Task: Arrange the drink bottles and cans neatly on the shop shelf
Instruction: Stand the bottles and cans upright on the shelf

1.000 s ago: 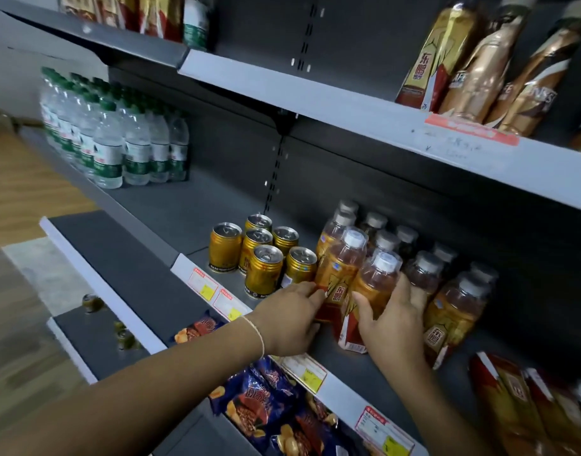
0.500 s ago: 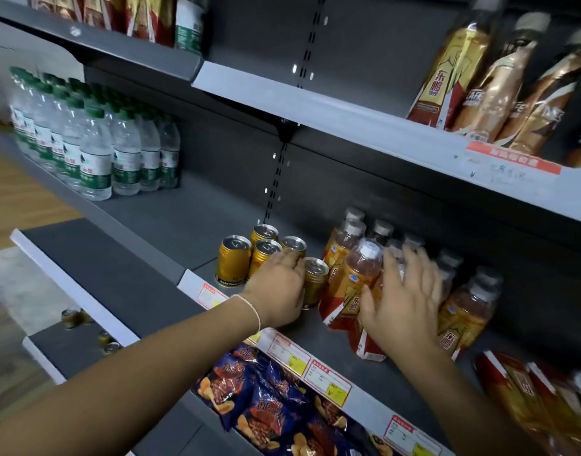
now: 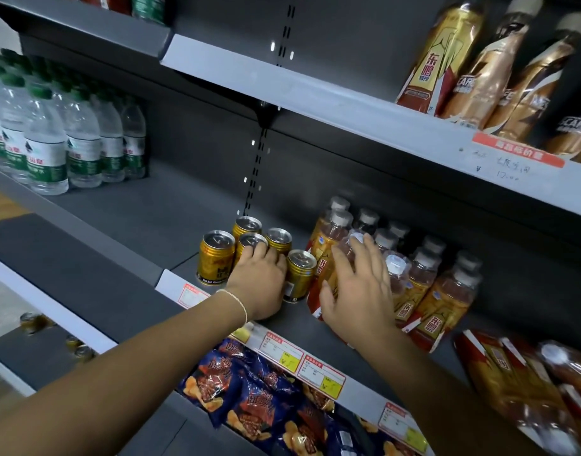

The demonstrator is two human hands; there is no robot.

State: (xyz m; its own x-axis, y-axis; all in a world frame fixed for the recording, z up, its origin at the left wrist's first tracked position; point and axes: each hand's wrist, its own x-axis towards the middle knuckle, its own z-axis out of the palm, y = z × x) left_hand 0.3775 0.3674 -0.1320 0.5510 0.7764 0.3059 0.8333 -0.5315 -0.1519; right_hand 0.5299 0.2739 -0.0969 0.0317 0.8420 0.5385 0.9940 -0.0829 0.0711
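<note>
Gold cans (image 3: 216,258) flank left fingers (image 3: 262,256) curled round one; straight right fingers (image 3: 371,258) press bottle (image 3: 325,274).

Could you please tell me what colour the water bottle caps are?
The caps are green; head view.

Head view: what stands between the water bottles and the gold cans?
Nothing: the grey shelf is bare between the water bottles and the gold cans, seen in the head view.

A: Free room?
B: Bare shelf (image 3: 144,218) between water bottles (image 3: 49,153) and gold cans (image 3: 216,256), open from the front.
A: Blockers?
B: Orange bottles (image 3: 447,291) packed tight right of cans; upper shelf (image 3: 331,106) overhead.
</note>
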